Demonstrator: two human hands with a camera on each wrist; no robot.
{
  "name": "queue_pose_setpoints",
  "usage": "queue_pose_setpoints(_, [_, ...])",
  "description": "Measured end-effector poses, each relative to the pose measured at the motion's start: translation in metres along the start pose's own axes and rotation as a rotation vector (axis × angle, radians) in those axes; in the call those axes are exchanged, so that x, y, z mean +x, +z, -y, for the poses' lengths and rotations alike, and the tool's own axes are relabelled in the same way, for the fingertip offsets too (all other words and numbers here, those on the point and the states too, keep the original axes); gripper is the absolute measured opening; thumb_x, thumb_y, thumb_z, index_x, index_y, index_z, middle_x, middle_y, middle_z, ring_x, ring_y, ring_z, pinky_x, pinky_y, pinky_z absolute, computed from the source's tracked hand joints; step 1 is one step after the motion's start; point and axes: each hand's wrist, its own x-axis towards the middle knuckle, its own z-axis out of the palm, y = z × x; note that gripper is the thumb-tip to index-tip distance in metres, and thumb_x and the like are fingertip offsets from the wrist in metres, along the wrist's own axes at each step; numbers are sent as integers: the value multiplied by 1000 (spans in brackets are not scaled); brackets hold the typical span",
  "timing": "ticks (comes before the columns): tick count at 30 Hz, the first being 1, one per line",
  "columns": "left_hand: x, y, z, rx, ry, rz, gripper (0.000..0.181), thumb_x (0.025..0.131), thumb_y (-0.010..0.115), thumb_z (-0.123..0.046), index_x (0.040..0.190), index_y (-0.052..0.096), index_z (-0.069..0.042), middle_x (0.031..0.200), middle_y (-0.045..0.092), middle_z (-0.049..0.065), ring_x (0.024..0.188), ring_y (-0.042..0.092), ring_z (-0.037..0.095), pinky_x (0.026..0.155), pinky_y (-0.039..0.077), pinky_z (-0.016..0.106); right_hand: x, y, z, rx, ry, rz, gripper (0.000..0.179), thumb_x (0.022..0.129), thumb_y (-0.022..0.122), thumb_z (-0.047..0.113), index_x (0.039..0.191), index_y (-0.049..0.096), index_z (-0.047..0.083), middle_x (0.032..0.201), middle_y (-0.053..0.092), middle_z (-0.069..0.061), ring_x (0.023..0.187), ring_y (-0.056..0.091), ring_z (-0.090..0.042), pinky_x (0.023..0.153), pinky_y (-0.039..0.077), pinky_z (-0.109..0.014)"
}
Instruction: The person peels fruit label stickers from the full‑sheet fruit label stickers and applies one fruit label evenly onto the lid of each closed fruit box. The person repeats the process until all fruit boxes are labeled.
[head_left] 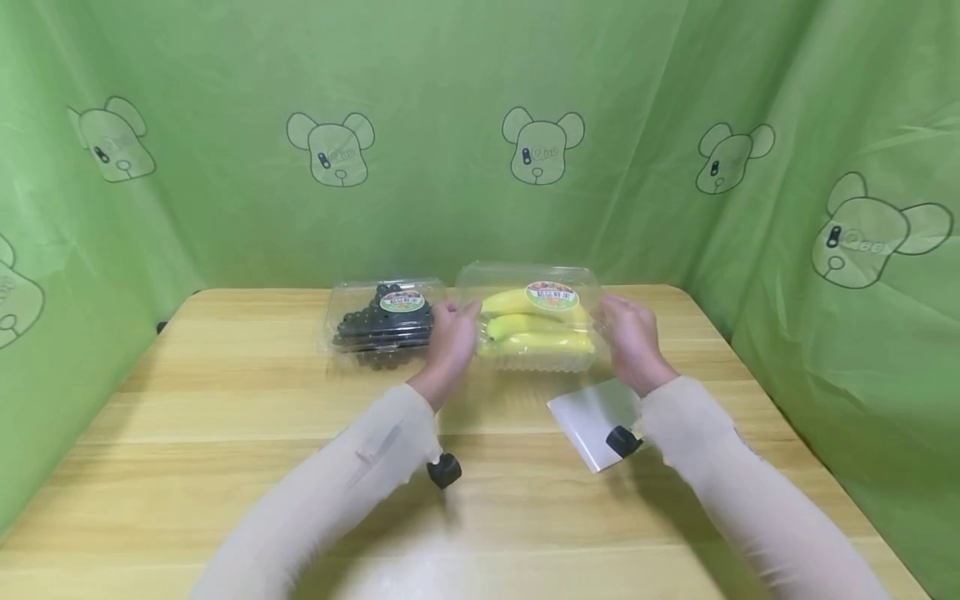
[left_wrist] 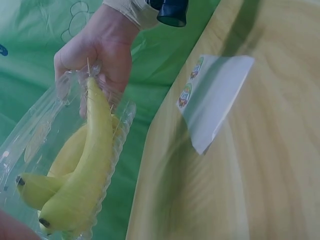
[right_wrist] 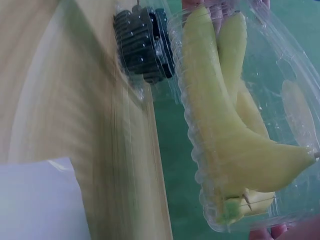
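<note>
A clear plastic box (head_left: pixel 491 360) of yellow bananas (head_left: pixel 540 342), with a round label on its lid, is between the two hands, raised off the table. My left hand (head_left: pixel 452 343) grips the box's left end and my right hand (head_left: pixel 632 340) grips its right end. In the left wrist view the right hand (left_wrist: pixel 107 52) has its fingers round the box's edge. Close by on the left stands a second clear box (head_left: pixel 330 321) with dark grapes (head_left: pixel 390 321) and a similar label. The left hand partly overlaps that box's right end in the head view.
A white sheet (head_left: pixel 592 417) lies on the wooden table (head_left: pixel 300 467) below the right wrist, with round stickers (left_wrist: pixel 185 94) on it. Green curtains (head_left: pixel 450 208) with bear-head prints enclose the table's back and sides. A black wrist device (head_left: pixel 445 471) hangs under each sleeve.
</note>
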Motion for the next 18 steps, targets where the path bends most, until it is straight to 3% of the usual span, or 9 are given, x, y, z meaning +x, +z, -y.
queue_pose_setpoints(3, [5,1,-2,11,0,8,62,99,48,-41,146,28,-6,146,39,15,130,40,32,111,30,49,6,2,1,-7,-5,-23,15,100,48,13,107,53,2,106,53,-5,103,52,-17,108,38,-38])
queue_pose_setpoints(5, [8,2,-3,17,-1,17,63,99,47,-42,148,28,-7,148,37,14,132,38,31,112,29,49,11,3,1,-16,-8,-43,14,100,49,13,105,53,1,104,53,-6,100,52,-17,106,40,-38])
queue_pose_setpoints(8, [12,4,-4,28,-1,18,61,99,47,-43,148,30,-9,148,39,12,131,40,30,111,30,49,17,4,2,-35,-7,-57,29,100,47,14,124,50,-1,113,52,-8,108,51,-19,106,40,-35])
queue_pose_setpoints(11, [16,5,-5,40,-5,13,59,99,46,-42,148,32,-10,146,42,11,130,42,30,110,32,50,21,4,1,-43,-8,-50,46,102,45,15,142,36,-5,131,47,-16,122,46,-26,108,38,-34])
queue_pose_setpoints(14, [20,7,-5,61,-17,9,60,99,45,-41,150,31,-11,150,39,11,134,38,31,111,29,51,25,4,-1,-64,-11,-44,50,102,44,15,146,31,-5,142,40,-20,130,41,-29,109,37,-33])
queue_pose_setpoints(18, [27,9,-1,93,-27,4,61,99,46,-38,152,29,-11,153,34,10,138,32,32,114,25,49,28,3,-4,-73,-18,-32,51,101,44,14,146,29,-6,144,38,-22,131,40,-31,109,37,-33])
